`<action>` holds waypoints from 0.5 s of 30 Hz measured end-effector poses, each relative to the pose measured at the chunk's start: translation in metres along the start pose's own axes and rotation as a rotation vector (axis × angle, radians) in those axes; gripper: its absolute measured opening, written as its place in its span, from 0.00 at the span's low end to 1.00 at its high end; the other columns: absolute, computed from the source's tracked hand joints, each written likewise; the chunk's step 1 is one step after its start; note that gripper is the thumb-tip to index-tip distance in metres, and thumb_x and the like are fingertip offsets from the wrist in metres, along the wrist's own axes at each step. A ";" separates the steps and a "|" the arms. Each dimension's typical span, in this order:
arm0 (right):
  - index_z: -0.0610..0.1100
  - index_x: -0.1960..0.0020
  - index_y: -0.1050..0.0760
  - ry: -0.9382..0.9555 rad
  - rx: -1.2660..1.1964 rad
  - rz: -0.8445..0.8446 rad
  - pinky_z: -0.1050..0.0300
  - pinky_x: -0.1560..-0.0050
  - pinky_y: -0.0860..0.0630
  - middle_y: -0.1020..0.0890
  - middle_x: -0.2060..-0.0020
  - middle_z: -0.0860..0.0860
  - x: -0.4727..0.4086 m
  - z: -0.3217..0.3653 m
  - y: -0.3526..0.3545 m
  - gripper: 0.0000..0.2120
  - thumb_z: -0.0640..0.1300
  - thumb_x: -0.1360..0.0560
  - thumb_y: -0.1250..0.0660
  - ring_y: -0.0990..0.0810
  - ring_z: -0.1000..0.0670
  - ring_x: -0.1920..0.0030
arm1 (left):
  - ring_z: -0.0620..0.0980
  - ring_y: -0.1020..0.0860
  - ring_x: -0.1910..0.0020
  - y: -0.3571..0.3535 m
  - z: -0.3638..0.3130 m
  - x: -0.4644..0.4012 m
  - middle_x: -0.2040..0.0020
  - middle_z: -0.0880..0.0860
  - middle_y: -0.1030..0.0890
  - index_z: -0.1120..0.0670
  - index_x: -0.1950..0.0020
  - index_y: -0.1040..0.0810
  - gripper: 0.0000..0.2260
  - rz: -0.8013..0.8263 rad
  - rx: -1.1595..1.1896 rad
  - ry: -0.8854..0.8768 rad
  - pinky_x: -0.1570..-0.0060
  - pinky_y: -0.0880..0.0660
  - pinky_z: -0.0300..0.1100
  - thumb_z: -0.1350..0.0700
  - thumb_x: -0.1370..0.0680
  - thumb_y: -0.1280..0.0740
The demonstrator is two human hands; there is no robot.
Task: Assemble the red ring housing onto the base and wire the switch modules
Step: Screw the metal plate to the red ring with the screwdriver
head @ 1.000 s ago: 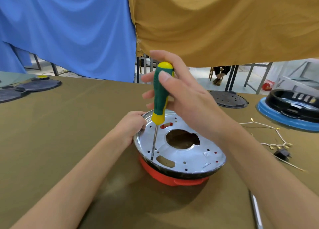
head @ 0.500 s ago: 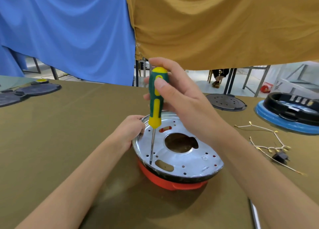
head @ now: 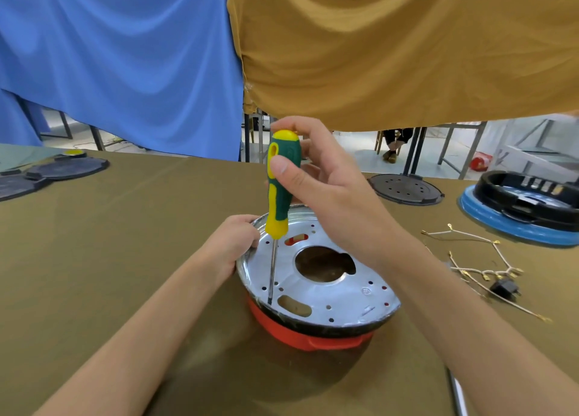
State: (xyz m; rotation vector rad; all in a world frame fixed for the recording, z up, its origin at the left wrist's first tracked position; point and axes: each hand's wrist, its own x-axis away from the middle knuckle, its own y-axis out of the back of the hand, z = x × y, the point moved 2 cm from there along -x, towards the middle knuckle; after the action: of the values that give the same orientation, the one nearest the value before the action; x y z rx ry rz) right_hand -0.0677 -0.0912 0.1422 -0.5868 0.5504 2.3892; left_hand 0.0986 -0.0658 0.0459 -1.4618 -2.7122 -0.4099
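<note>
Head view: right hand (head: 326, 190) pinches the green-and-yellow-handled screwdriver (head: 279, 193) between thumb and curled fingers, shaft near upright, tip resting on the near-left part of the shiny round metal base plate (head: 316, 277). The plate sits on the red plastic ring housing (head: 310, 337), mid-table on the olive-brown cloth-covered table (head: 125, 243). Left hand (head: 233, 243) grips the plate's left rim, fingers curled over the edge. Loose cream wire bundle with a black switch module (head: 488, 271) lies well to the right.
</note>
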 end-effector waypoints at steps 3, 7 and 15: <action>0.43 0.31 0.31 -0.028 -0.145 0.118 0.42 0.42 0.20 0.23 0.44 0.36 0.000 0.004 0.002 0.16 0.36 0.18 0.40 0.18 0.39 0.44 | 0.61 0.21 0.57 -0.001 -0.001 -0.001 0.51 0.71 0.19 0.64 0.55 0.19 0.12 -0.008 0.030 0.002 0.47 0.24 0.65 0.72 0.24 0.42; 0.40 0.36 0.30 -0.008 -0.128 0.038 0.41 0.48 0.18 0.23 0.47 0.31 0.001 0.005 0.005 0.14 0.32 0.20 0.37 0.16 0.37 0.51 | 0.63 0.21 0.55 -0.002 0.000 -0.003 0.48 0.73 0.20 0.64 0.52 0.19 0.13 0.014 0.054 0.012 0.44 0.26 0.69 0.72 0.25 0.42; 0.44 0.40 0.31 -0.001 -0.048 -0.037 0.36 0.47 0.20 0.24 0.47 0.32 0.001 0.001 0.001 0.12 0.36 0.21 0.34 0.19 0.33 0.50 | 0.61 0.20 0.59 -0.002 0.004 -0.009 0.53 0.70 0.18 0.59 0.59 0.18 0.15 0.018 0.051 0.023 0.48 0.23 0.65 0.72 0.25 0.42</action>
State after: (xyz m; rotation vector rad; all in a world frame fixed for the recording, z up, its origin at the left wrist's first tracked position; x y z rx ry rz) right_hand -0.0689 -0.0909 0.1430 -0.6114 0.4788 2.3732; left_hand 0.1025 -0.0732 0.0400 -1.4584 -2.6693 -0.3509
